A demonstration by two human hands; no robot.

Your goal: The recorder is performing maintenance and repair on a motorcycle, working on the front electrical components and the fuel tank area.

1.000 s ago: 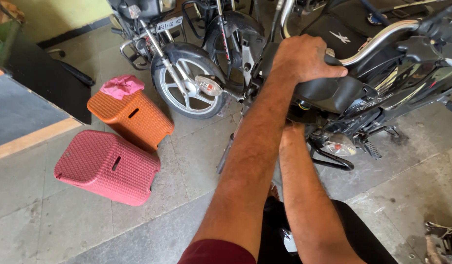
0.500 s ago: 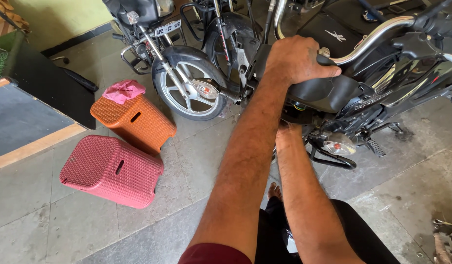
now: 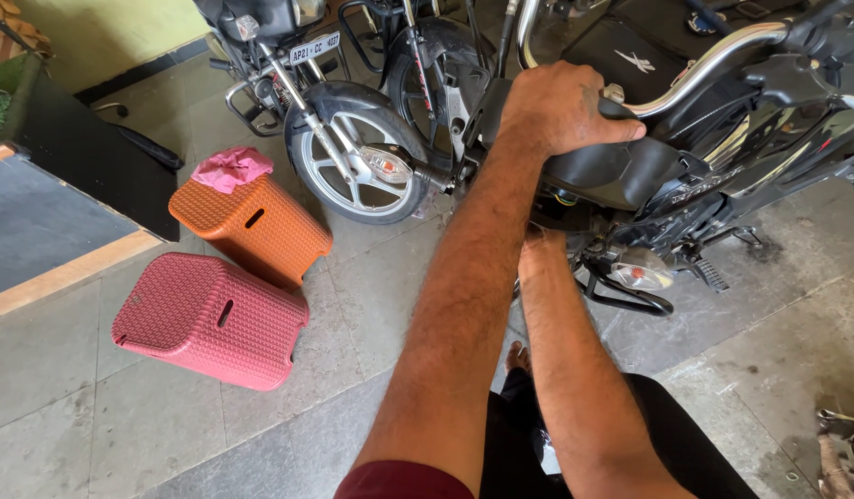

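One left hand (image 3: pixel 561 106) fingers clasp motorcycle seat (image 3: pixel 612 171) — right hidden.

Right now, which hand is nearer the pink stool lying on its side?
Left. The left hand grips the black motorcycle's seat, up and to the right of the pink stool. The right hand reaches under the seat, hidden from view, farther right; only its forearm shows.

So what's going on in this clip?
A person is bent over a black motorcycle. The left hand grips the rear of its seat by the chrome grab rail. The right hand is hidden under the bodywork; only its forearm shows. To the left, a pink plastic stool lies tipped over beside an orange stool with a pink rag on top.
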